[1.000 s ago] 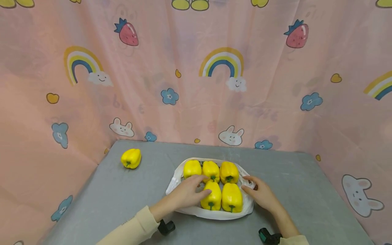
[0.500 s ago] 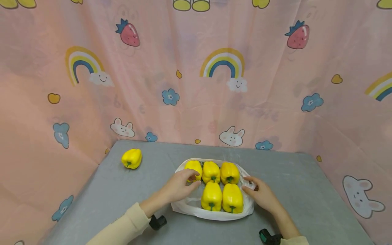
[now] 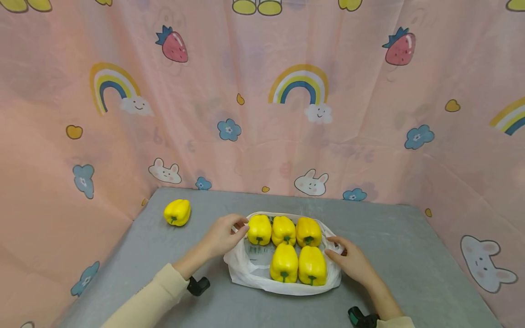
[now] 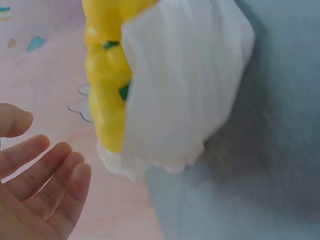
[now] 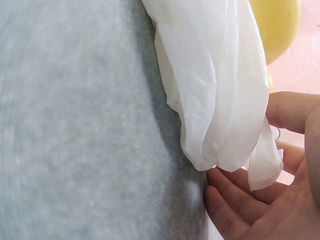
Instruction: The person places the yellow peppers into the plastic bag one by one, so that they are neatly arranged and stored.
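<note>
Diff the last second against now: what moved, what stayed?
The left hand lifted off the front-left pepper and drew back and left to the white bag's far-left edge beside the back-left pepper; its fingers look relaxed in the wrist view. The bag's left side now lies open, showing a printed label. The right hand stayed at the bag's right edge; the five bagged peppers and the lone pepper did not move.

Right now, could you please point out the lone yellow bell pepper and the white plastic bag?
lone yellow bell pepper (image 3: 177, 212), head view, middle of its body.
white plastic bag (image 3: 242, 269), head view, bare left wall.
</note>
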A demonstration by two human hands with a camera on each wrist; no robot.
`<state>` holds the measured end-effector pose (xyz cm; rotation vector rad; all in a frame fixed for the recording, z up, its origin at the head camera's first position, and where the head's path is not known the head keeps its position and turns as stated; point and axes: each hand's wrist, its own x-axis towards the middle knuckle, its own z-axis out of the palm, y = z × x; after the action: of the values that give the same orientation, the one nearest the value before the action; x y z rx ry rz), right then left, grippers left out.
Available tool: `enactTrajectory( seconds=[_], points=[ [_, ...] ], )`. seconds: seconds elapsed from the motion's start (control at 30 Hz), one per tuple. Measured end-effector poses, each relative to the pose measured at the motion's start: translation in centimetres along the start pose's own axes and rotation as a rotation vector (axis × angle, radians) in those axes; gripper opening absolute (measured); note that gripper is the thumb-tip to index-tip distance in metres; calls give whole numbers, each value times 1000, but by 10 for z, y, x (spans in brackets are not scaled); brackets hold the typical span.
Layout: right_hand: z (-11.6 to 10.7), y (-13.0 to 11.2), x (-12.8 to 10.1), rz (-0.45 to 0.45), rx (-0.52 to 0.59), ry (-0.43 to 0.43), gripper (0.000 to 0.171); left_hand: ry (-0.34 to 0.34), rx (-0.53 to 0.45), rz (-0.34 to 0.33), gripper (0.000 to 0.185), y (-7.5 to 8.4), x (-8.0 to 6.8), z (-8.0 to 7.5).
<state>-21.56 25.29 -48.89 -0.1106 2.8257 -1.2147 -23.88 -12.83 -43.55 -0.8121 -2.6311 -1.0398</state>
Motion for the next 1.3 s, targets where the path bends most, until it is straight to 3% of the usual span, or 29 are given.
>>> enactTrajectory(
  seconds=[0.5, 1.0, 1.3],
  points=[
    [-2, 1, 0, 10, -3, -8, 54, 74, 43, -66, 18, -35, 4, -20],
    [-2, 2, 0, 8, -8, 5, 51, 147, 79, -211, 27, -61, -2, -52],
    [0, 1, 0, -2, -7, 8, 51, 207, 112, -240, 30, -78, -7, -73]
  ],
)
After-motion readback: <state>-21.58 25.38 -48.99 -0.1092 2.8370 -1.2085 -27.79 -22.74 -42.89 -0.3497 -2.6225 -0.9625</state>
